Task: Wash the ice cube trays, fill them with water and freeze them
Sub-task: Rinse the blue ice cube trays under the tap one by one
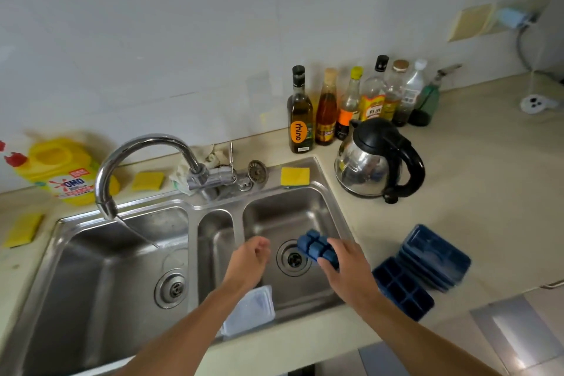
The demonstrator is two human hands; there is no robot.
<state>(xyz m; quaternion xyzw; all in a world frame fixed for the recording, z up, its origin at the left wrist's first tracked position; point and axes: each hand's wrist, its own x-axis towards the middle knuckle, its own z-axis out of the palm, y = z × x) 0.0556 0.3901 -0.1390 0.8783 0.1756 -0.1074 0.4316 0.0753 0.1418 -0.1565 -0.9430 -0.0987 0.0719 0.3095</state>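
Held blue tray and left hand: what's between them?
In the head view, only the sink drain shows between the held blue tray and the left hand, lower down.

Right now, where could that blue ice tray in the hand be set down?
Bare beige counter lies between the steel kettle with black handle and the stacked dark blue trays. The large left steel basin is bare too, under running water. Crowded: the bottle row at the wall, and the sink's near edge, where a clear plastic lid sits.

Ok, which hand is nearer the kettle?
Right. The right hand, gripping a tray, is in front of the kettle over the sink; the left hand is farther left.
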